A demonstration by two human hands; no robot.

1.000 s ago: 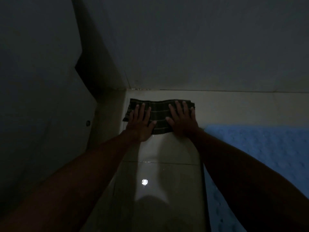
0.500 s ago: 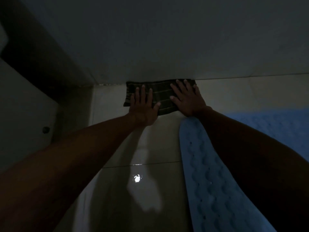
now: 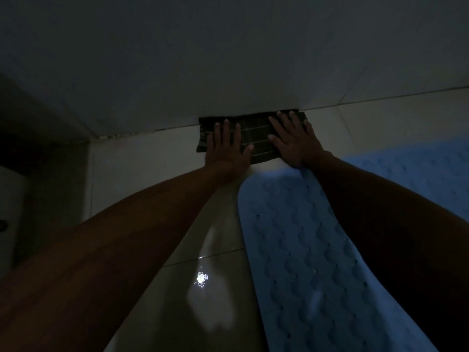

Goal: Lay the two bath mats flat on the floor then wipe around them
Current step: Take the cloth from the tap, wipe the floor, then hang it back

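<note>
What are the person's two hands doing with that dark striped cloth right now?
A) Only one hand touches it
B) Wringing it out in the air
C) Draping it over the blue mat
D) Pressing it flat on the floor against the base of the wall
D: the left hand and the right hand both lie with fingers spread on the dark striped cloth, which lies on the tiled floor where it meets the wall, beside the blue mat.

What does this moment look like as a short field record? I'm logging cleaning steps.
cloth: dark striped cloth on the floor tiles, against the wall
left hand: left hand flat on the cloth, fingers straight
right hand: right hand flat on the cloth, fingers spread
mat: blue mat lying flat, right of the wiped strip
light: dim, one bright reflection on the floor
</note>
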